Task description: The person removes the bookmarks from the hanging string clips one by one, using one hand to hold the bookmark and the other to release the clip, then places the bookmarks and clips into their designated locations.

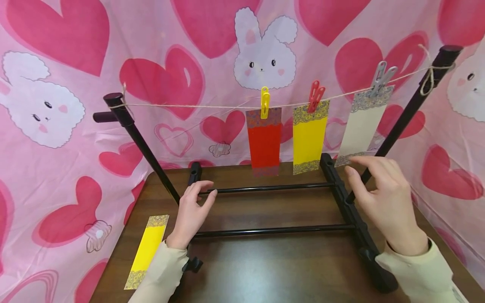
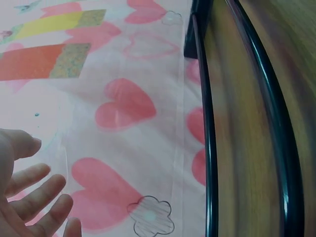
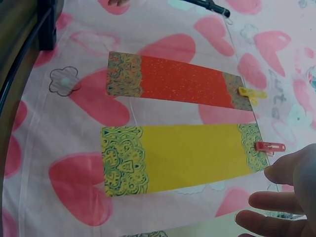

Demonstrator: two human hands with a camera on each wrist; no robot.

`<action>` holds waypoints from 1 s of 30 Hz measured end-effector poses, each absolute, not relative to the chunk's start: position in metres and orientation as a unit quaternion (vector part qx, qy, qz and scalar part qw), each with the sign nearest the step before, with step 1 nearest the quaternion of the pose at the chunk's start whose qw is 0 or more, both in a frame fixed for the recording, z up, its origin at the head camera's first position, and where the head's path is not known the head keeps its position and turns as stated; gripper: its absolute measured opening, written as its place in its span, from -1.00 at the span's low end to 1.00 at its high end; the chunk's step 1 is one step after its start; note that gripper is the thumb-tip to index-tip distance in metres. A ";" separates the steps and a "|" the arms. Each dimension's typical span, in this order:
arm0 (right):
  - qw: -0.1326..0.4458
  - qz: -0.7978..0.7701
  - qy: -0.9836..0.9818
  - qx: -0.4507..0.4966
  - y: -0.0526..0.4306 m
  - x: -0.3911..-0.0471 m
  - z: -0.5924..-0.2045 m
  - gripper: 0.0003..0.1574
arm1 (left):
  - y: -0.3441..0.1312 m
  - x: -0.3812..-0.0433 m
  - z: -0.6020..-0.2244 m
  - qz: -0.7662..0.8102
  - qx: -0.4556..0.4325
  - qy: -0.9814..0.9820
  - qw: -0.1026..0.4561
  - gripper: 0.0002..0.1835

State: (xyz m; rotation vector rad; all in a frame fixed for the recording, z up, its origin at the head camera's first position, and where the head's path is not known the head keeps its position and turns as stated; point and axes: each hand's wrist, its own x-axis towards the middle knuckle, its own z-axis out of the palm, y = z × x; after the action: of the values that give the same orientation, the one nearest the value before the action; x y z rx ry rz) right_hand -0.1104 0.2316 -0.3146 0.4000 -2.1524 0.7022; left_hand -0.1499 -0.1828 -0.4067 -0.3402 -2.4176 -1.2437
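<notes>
In the head view, my left hand (image 1: 191,214) hovers by the left side of the black frame, fingers loosely bent and holding nothing. My right hand (image 1: 386,202) is raised near the right post, also with nothing in it. Its fingertips look close to the lower end of a cream paper strip (image 1: 360,130), which hangs from a grey clothespin (image 1: 382,80). Beside that hang a yellow strip (image 1: 310,136) under a red clothespin (image 1: 315,97) and a red strip (image 1: 264,145) under a yellow clothespin (image 1: 265,103). All have patterned ends.
A thin string (image 1: 189,106) runs between the left post (image 1: 145,147) and the right post (image 1: 405,113). Another yellow strip (image 1: 147,250) lies on the brown table (image 1: 273,269), left of the frame. Two black crossbars (image 1: 273,231) span the base. A pink heart-and-rabbit cloth (image 1: 223,75) hangs behind.
</notes>
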 end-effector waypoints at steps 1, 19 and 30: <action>0.407 0.279 -0.855 0.159 0.230 -0.111 -0.313 -0.59 | -0.182 -0.151 -0.406 -0.447 -0.124 -0.864 0.198 -0.68; 0.416 0.285 -0.839 0.203 0.207 -0.118 -0.296 -0.63 | -0.153 -0.165 -0.398 -0.464 -0.149 -0.845 0.219 -0.75; 0.421 0.298 -0.828 0.217 0.193 -0.122 -0.285 -0.60 | -0.136 -0.171 -0.398 -0.475 -0.171 -0.837 0.212 -0.73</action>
State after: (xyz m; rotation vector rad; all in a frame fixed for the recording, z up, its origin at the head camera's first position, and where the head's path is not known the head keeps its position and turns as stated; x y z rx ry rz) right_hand -0.1215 0.1930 -0.2846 0.5443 -2.0751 0.7463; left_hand -0.1706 -0.1361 -0.3978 -0.4746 -2.3235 -1.3206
